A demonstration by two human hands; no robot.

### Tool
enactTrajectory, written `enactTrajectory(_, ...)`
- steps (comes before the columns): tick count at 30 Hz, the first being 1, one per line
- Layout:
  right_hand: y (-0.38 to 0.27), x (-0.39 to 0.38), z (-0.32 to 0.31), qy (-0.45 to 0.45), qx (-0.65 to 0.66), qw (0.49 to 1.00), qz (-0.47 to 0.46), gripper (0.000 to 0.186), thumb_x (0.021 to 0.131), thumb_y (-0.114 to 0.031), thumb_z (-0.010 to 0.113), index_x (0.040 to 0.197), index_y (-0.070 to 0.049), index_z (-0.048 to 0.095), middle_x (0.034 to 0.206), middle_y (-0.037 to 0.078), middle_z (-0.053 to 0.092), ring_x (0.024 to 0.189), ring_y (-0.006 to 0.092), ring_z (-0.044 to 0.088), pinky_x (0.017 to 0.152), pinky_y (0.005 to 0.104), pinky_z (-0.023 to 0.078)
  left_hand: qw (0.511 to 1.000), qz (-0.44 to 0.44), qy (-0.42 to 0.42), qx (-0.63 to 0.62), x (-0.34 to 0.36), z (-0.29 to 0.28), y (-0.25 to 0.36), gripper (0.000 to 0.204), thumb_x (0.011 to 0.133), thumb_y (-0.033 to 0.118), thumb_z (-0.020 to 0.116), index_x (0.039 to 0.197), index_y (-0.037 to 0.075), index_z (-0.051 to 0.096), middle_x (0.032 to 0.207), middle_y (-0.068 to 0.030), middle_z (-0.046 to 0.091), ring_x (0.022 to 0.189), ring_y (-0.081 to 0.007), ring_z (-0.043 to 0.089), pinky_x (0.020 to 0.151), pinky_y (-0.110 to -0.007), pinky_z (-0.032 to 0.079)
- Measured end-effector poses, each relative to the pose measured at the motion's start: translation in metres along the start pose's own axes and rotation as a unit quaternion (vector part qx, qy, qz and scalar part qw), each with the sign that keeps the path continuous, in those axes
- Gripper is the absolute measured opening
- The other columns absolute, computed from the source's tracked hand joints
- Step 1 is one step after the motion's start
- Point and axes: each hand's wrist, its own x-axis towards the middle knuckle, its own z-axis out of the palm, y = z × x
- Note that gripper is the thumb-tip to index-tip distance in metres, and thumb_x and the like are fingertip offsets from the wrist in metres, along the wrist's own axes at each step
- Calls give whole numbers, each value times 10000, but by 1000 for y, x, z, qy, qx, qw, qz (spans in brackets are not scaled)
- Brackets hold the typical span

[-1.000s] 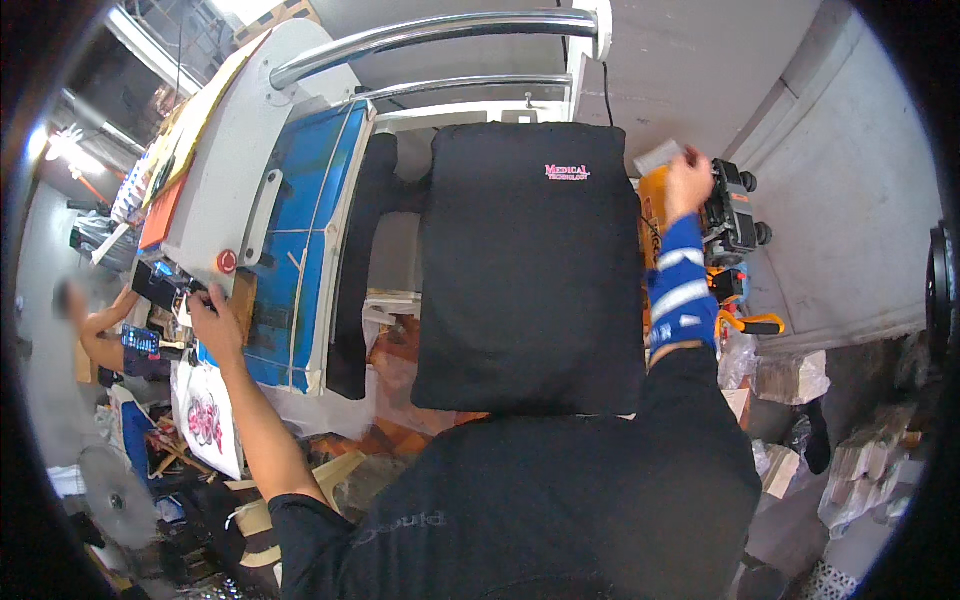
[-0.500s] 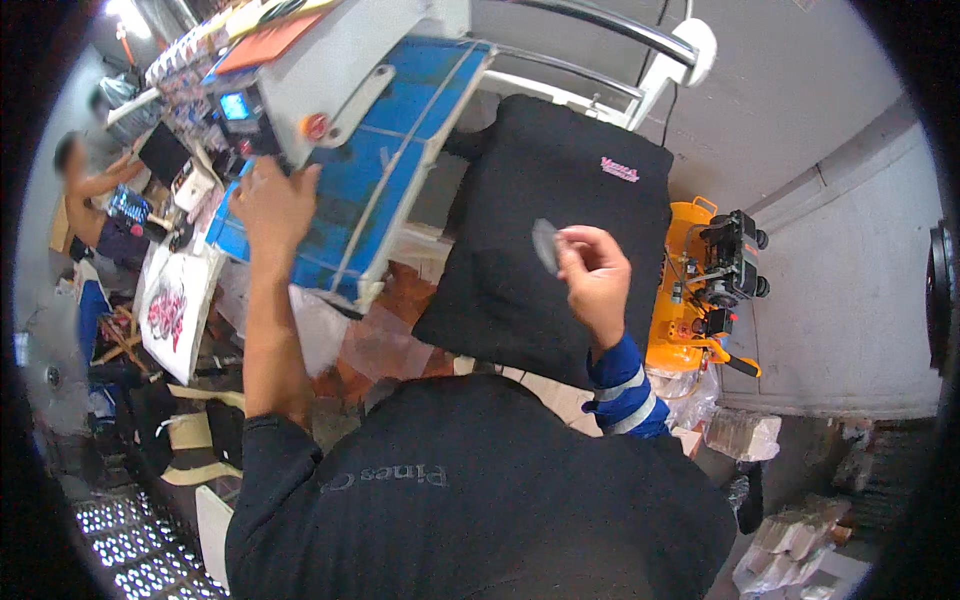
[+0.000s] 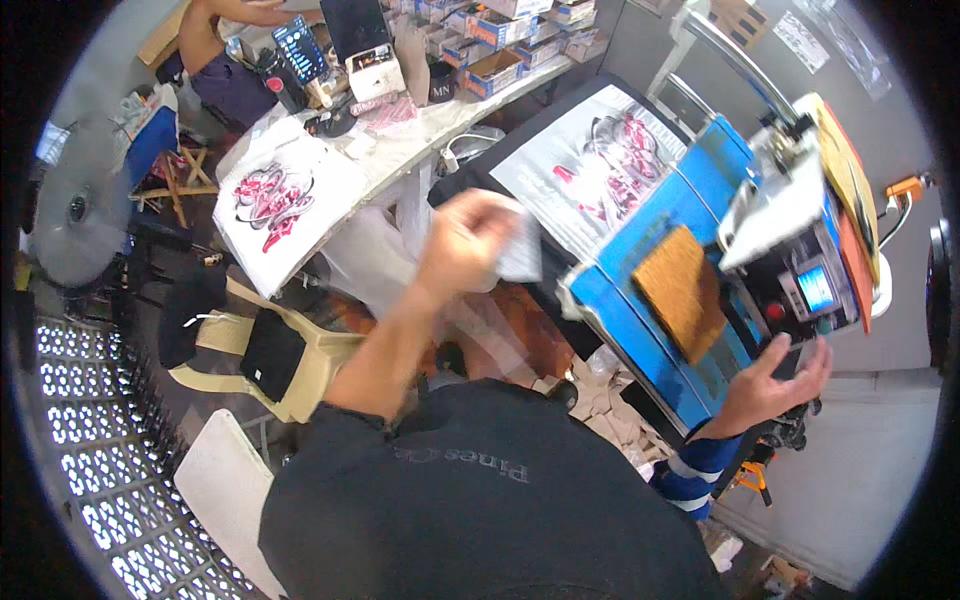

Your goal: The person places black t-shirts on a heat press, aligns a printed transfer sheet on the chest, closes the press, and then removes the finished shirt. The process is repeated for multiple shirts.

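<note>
My left hand (image 3: 462,245), blurred by motion, has its fingers closed on a small whitish sheet (image 3: 519,252) beside the near left corner of the black fabric. On that black fabric (image 3: 468,178) lies a pale transfer film (image 3: 545,175) with a pink, grey and black design. My right hand (image 3: 775,385) is open, fingers spread, just below the control box (image 3: 812,290) of the heat press. The press's blue board (image 3: 620,275) carries a brown pad (image 3: 683,295) and covers the nearer part of the fabric.
At the left, a white sheet with a pink and black design (image 3: 270,205) lies on a long table (image 3: 405,155) with several small boxes (image 3: 495,72). A beige chair (image 3: 320,370) and a fan (image 3: 78,210) stand at the left. Another person (image 3: 230,55) sits beyond.
My view has turned left, and the press head now stands on the right. My left hand has left the control box and holds a small sheet. My right hand no longer holds the clear piece.
</note>
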Motion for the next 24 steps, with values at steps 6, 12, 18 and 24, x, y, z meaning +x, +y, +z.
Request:
enactTrajectory(6, 65, -9, 17, 10, -121, 969, 215, 986, 1002, -598, 612, 1594, 101, 247, 1606, 344, 333, 1488, 477, 340, 1228, 524, 296, 894, -354, 119, 247, 30, -163, -256, 257, 918, 102, 713, 1144, -19, 724, 948, -126, 765, 879, -212, 741, 771, -345, 576)
enactTrajectory(12, 119, -16, 8, 121, -56, 972, 194, 806, 1017, -475, 668, 1536, 76, 390, 1520, 297, 475, 1387, 410, 497, 1160, 484, 410, 795, -550, 222, -130, 24, -131, -401, 492, 1052, 282, 596, 1491, 75, 518, 1193, -96, 682, 908, -276, 703, 752, -377, 577)
enactTrajectory(18, 209, -33, -1, 103, -40, 958, 263, 753, 1024, -468, 657, 1551, 14, 416, 1549, 258, 469, 1398, 378, 492, 1191, 463, 368, 748, -656, -42, -87, -48, -138, -449, 261, 1044, 342, 593, 1180, 130, 659, 1032, -63, 683, 902, -224, 671, 748, -400, 551)
enactTrajectory(24, 271, -43, -6, 99, -6, 949, 300, 678, 989, -327, 701, 1537, -14, 453, 1486, 191, 555, 1344, 321, 566, 1125, 385, 438, 688, -720, -66, 62, -86, -203, -415, 311, 1079, 356, 470, 1269, 145, 598, 1168, -111, 676, 962, -274, 677, 762, -501, 559)
